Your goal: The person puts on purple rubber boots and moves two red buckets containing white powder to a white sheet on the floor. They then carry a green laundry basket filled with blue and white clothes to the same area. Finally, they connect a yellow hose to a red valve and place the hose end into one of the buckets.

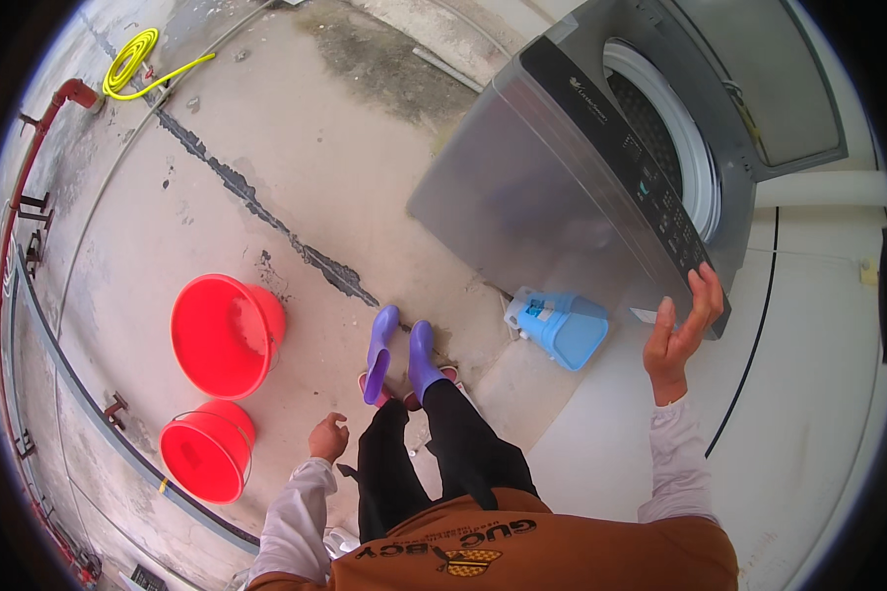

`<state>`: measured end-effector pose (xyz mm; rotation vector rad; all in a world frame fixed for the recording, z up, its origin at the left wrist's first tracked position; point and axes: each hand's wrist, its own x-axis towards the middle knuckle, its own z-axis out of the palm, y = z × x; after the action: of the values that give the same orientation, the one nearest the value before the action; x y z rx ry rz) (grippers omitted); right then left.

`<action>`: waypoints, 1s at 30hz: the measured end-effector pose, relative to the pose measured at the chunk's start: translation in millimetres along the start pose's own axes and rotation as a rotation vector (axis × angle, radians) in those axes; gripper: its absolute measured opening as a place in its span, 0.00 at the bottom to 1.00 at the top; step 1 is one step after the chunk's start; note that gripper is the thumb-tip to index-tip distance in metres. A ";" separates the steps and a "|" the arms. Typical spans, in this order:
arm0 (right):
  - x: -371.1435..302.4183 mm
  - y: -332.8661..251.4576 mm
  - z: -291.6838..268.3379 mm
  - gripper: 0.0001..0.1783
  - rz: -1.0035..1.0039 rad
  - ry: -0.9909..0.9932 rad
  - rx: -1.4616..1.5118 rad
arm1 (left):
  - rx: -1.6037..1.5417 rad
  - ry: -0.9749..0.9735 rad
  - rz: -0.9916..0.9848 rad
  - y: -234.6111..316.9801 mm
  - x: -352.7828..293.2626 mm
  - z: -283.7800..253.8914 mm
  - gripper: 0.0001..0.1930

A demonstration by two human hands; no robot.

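A grey top-loading washing machine (pixel 552 187) stands at the right, its lid (pixel 784 79) raised and its drum opening (pixel 665 138) showing. My right hand (pixel 682 335) is at the near corner of the dark control panel (pixel 650 187), fingers and thumb apart, the fingertips at the panel's edge. Nothing shows in its grasp. Beside my leg hangs my left hand (pixel 328 436), loosely curled with a gap between finger and thumb, and no object seen in it. A light blue plastic container (pixel 572 330) sits on the floor against the machine's base.
Two red buckets (pixel 207 335) (pixel 202 453) stand on the floor at the left. A coiled yellow hose (pixel 133 59) lies at the far left, near a red pipe (pixel 30 167). Purple boots (pixel 423 355) are at my feet. A black cable (pixel 749 374) runs down the right wall.
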<state>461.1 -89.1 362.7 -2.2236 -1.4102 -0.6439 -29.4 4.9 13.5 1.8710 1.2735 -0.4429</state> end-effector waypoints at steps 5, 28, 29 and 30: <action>4.0 115.3 -44.8 0.21 0.212 0.066 -0.256 | -0.124 0.017 -0.116 -3.3 -26.7 -38.6 0.16; -14.6 154.1 -47.3 0.23 0.313 -0.004 -0.190 | -0.324 0.903 0.494 560.6 124.4 -287.3 0.26; -18.4 154.3 -49.7 0.23 0.316 -0.011 -0.203 | -0.305 0.867 0.489 561.5 123.6 -285.8 0.26; -15.9 154.5 -45.8 0.23 0.306 -0.007 -0.200 | -0.285 0.853 0.476 559.3 123.5 -290.6 0.25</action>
<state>589.2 -187.6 373.4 -2.5296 -1.0129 -0.6944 478.5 215.9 345.2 2.0788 1.2311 0.8301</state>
